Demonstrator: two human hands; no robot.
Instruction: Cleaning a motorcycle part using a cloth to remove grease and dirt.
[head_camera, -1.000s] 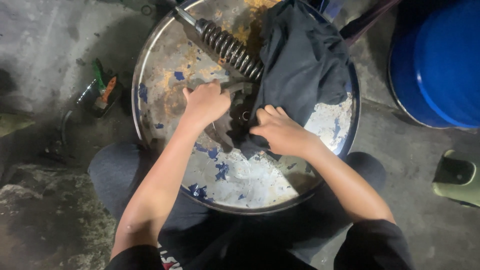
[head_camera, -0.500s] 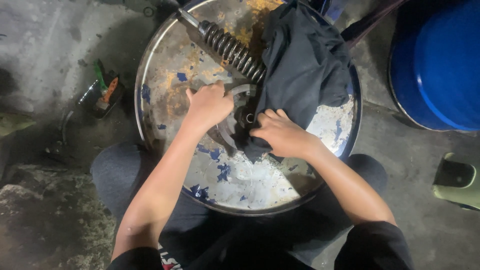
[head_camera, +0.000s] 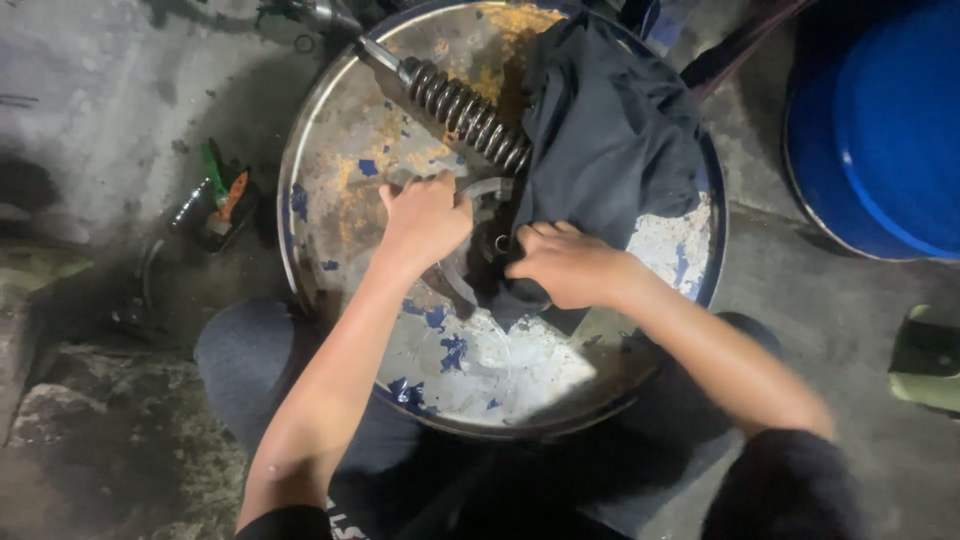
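Observation:
A round metal drum top (head_camera: 350, 150), rusty with flecks of blue paint, serves as the work surface. A coil-spring shock absorber (head_camera: 465, 107) lies across its far part, partly under a dark cloth (head_camera: 610, 140). My left hand (head_camera: 425, 222) is closed around a curved grey metal part (head_camera: 470, 240) near the middle. My right hand (head_camera: 565, 265) presses the near edge of the dark cloth against that part. What sits under the cloth is hidden.
A blue plastic barrel (head_camera: 880, 130) stands at the right. Small tools with green and orange handles (head_camera: 215, 195) lie on the concrete floor at the left. A green sandal (head_camera: 925, 360) is at the right edge. My knees are under the drum's near rim.
Both hands have shifted slightly on the metal part, the right hand moving with the cloth edge. The view is now closer.

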